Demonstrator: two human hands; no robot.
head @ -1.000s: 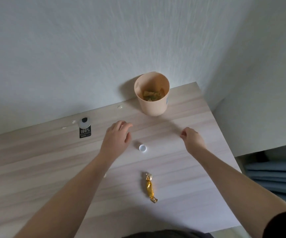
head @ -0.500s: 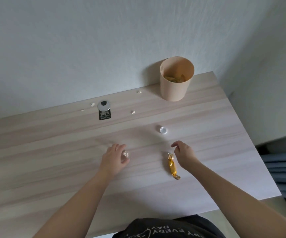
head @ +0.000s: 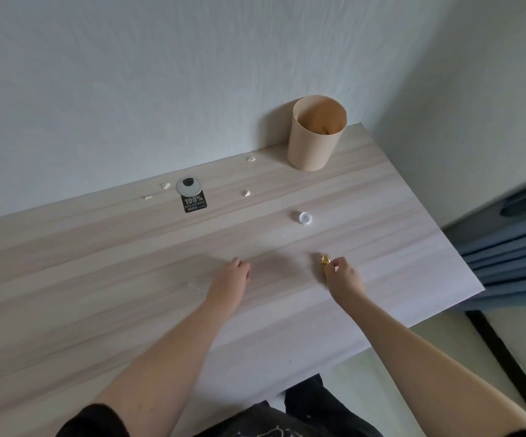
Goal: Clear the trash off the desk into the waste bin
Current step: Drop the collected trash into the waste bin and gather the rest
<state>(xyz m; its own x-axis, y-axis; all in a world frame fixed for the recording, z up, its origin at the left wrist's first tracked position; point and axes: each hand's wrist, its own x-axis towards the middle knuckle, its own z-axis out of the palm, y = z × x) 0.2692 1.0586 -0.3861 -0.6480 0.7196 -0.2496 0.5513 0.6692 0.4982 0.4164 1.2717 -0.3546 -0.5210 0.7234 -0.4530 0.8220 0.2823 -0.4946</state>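
While the right hand pinches the gold candy wrapper at lower centre-right of the frame, its grip closed on it to lift it off the counter, the left hand rests curled beside it; whether it holds anything I cannot tell. Upper right, the waste bin stands against the wall, with a white bottle cap and paper scraps still lying between

Bare desk btwn right hand w/ gold wrapper and bin, only white cap just beyond grip, paper scraps further left, wall behind bin, left hand beside
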